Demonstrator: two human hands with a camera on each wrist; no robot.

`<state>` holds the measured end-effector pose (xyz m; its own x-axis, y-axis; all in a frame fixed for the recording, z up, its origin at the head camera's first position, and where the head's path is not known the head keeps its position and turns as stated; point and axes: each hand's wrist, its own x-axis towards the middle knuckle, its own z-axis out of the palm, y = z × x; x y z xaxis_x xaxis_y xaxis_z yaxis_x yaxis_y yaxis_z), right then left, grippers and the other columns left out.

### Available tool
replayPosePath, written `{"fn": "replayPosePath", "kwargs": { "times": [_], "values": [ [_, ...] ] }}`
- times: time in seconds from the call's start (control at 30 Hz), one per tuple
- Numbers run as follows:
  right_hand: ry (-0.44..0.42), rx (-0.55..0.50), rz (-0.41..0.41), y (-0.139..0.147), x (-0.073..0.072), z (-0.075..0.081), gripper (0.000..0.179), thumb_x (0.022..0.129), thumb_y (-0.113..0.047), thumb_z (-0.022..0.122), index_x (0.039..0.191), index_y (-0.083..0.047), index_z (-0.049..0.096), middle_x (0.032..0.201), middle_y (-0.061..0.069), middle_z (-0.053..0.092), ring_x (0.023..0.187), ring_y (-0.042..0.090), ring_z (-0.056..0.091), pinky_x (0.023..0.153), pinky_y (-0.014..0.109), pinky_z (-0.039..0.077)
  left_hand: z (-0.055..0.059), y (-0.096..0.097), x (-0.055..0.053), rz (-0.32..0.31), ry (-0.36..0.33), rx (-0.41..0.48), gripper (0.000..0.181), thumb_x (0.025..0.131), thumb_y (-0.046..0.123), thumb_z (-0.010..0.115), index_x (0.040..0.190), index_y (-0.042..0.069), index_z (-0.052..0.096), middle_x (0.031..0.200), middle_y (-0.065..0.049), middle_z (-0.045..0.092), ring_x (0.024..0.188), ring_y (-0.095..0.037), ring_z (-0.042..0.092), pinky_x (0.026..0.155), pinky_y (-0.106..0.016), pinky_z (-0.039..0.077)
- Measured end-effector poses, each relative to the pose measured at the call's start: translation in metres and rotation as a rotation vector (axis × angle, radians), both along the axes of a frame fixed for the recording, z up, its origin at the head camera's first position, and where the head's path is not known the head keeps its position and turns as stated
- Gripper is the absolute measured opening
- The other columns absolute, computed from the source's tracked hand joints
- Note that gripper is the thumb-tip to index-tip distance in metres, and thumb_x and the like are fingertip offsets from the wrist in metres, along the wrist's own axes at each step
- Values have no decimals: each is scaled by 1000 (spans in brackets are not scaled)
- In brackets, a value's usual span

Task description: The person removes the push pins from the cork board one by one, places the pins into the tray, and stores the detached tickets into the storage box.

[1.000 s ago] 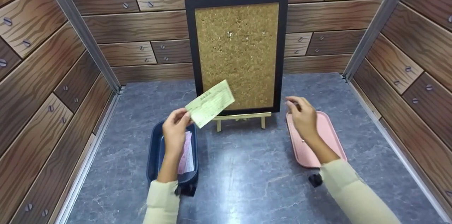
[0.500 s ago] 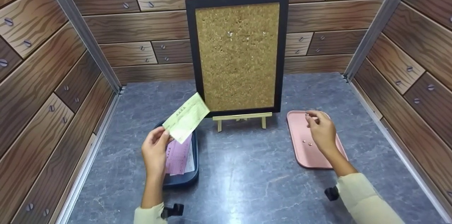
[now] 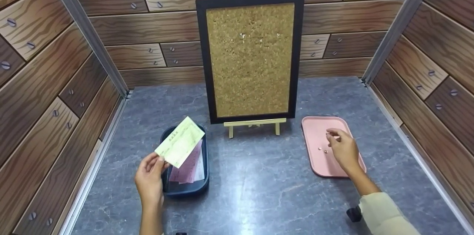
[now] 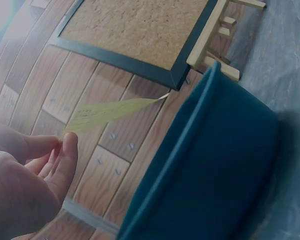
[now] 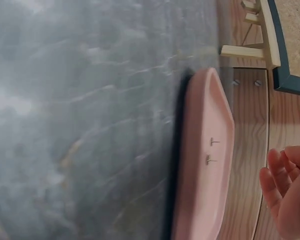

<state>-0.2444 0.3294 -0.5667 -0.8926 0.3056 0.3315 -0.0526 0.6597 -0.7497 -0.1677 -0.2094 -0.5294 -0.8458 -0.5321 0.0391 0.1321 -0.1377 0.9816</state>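
A pale green paper slip (image 3: 180,142) with printed lines is pinched by one corner between my left thumb and fingers. The left hand (image 3: 150,177) is at the left side of the dark blue bin (image 3: 187,192), with the slip above it. Inside the bin lie a pink-purple slip (image 3: 185,170) and a white slip (image 3: 200,168), partly covered. My right hand (image 3: 344,150) is above the pink tray (image 3: 314,126), thumb and fingertips together around a tiny glint that looks like a thumbtack (image 3: 328,134). Two thumbtacks (image 5: 210,159) lie in the tray, points up.
A black-framed corkboard (image 3: 251,61) leans on a small wooden easel (image 3: 255,121) at the back middle. Wood-patterned walls (image 3: 148,27) enclose the grey marbled table (image 3: 255,179) on three sides. Bare tabletop stretches between bin and tray.
My left hand has drawn the green slip left and toward me, from before the corkboard to over the bin. My right hand has moved right and nearer, above the tray, uncovering both tacks.
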Motion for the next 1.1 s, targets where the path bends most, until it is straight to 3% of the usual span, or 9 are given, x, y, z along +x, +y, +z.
{"fn": "replayPosePath", "kwargs": {
  "times": [0.33, 0.7, 0.93, 1.1],
  "values": [
    [-47, 11, 2, 5, 7, -16, 17, 94, -4, 67, 109, -3, 74, 100, 16, 74, 63, -2, 59, 57, 13, 45, -22, -2, 5, 19, -170, -34, 38, 98, 2, 61, 133, -11, 53, 103, -13, 64, 79, -5, 68, 76, -21, 60],
    [-92, 37, -19, 12, 10, -26, 18, 93, -5, 67, 109, -2, 73, 99, 17, 74, 66, -7, 56, 60, 14, 44, -20, 0, 13, -21, -302, -96, 47, 100, 7, 59, 144, -4, 46, 124, -26, 60, 80, -2, 67, 80, -22, 59],
    [-104, 110, -69, 20, 15, -31, 18, 92, -8, 68, 109, -4, 74, 106, 17, 74, 87, 28, 69, 70, 34, 49, -20, -3, 20, 16, -305, -152, 46, 98, 8, 62, 141, -5, 50, 115, -25, 65, 75, -2, 68, 74, -17, 59],
    [-93, 115, -96, 22, 19, -31, 19, 92, -8, 67, 109, -3, 74, 105, 18, 73, 89, 34, 69, 70, 38, 49, -15, -5, 26, 41, -320, -255, 43, 99, 13, 63, 138, -3, 54, 112, -24, 67, 75, 0, 67, 75, -20, 59]
  ]
}}
